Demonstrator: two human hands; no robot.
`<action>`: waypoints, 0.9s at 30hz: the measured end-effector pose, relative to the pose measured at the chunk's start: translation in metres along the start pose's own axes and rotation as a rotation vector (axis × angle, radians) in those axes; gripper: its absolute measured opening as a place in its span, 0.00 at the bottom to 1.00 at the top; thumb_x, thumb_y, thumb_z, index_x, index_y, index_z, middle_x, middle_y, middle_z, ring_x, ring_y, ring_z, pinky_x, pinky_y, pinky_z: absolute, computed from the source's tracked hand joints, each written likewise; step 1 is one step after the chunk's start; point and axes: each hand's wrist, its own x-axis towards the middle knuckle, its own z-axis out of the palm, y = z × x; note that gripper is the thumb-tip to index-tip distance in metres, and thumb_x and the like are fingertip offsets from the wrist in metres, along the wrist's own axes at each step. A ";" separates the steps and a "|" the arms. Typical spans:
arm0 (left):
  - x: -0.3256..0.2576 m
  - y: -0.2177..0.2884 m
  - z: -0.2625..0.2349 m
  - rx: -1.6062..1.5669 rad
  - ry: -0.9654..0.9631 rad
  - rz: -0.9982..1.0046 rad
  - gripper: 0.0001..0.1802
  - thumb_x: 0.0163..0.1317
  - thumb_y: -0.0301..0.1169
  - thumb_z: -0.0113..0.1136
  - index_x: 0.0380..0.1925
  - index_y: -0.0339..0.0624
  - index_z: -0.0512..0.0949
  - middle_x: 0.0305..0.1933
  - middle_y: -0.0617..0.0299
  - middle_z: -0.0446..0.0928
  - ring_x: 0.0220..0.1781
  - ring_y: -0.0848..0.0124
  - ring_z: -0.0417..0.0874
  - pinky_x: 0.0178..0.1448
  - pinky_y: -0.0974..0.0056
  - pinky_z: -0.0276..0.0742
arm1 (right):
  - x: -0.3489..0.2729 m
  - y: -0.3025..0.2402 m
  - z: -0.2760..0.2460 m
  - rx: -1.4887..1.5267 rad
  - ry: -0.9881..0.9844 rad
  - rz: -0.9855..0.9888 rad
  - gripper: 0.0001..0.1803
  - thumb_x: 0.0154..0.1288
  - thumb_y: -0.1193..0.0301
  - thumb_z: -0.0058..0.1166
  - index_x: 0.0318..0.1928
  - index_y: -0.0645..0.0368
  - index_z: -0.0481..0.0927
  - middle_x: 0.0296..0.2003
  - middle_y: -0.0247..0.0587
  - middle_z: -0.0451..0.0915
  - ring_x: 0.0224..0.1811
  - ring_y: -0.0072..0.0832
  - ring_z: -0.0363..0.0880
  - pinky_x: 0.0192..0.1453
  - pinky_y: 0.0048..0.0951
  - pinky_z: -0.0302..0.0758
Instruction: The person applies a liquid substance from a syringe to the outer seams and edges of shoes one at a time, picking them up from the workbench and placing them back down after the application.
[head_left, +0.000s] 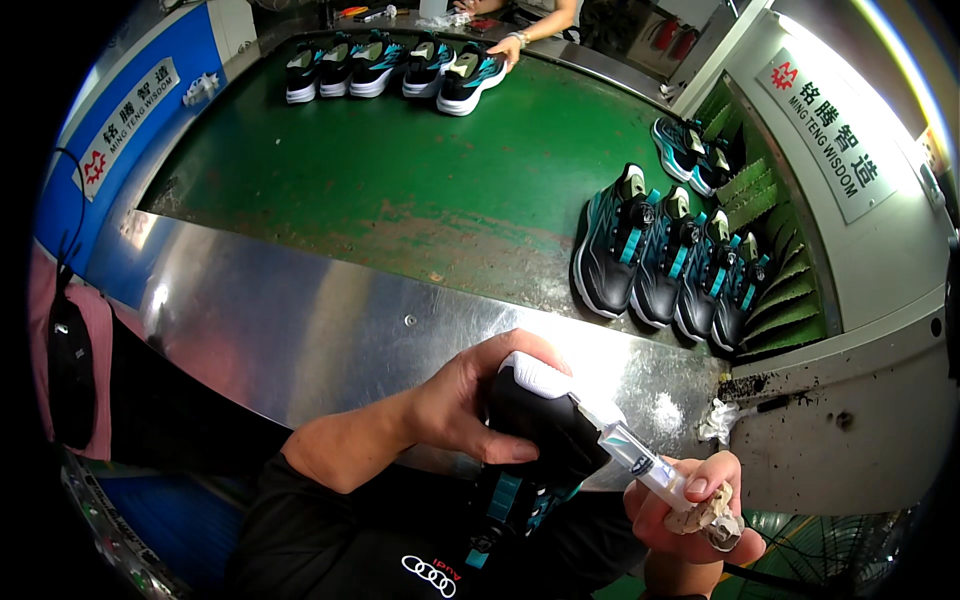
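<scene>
My left hand [455, 395] grips a black sneaker [545, 420] by its white sole, the thumb pressed on the dark upper. Teal straps on the shoe hang down toward my lap. Closed in my right hand [690, 500] is a clear syringe [640, 460], its narrow tip at the seam between the sneaker's white sole and black upper. Whether the tip touches the seam cannot be made out. A crumpled, stained wad [718, 522] is also held in the fingers of that hand. The shoe is tilted above the near edge of the metal ledge.
Several black and teal sneakers [650, 250] stand right of the green belt [400, 190], beside green curtain strips [785, 290]. Another row [375, 70] sits at the far end, where a co-worker's hand [510, 50] touches one. A metal ledge [330, 320] crosses in front of me.
</scene>
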 end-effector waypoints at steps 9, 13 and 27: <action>0.000 -0.004 0.001 0.000 0.047 0.000 0.36 0.38 0.23 0.71 0.51 0.39 0.67 0.48 0.46 0.74 0.54 0.57 0.75 0.57 0.53 0.71 | -0.001 0.002 -0.005 0.002 -0.041 -0.022 0.34 0.59 0.40 0.51 0.46 0.59 0.67 0.20 0.51 0.75 0.12 0.27 0.62 0.17 0.26 0.58; 0.001 -0.005 0.001 0.024 0.037 0.006 0.36 0.38 0.24 0.71 0.51 0.39 0.67 0.49 0.46 0.74 0.54 0.58 0.75 0.57 0.54 0.71 | -0.003 0.003 -0.006 0.004 -0.036 -0.030 0.34 0.58 0.40 0.51 0.46 0.59 0.68 0.20 0.52 0.75 0.12 0.27 0.62 0.16 0.26 0.57; 0.003 -0.007 -0.002 0.037 0.079 0.011 0.37 0.37 0.26 0.72 0.51 0.40 0.65 0.47 0.47 0.74 0.52 0.59 0.76 0.55 0.56 0.73 | -0.017 0.007 -0.016 0.199 0.009 0.035 0.36 0.53 0.40 0.58 0.46 0.61 0.73 0.31 0.50 0.80 0.32 0.35 0.75 0.48 0.40 0.65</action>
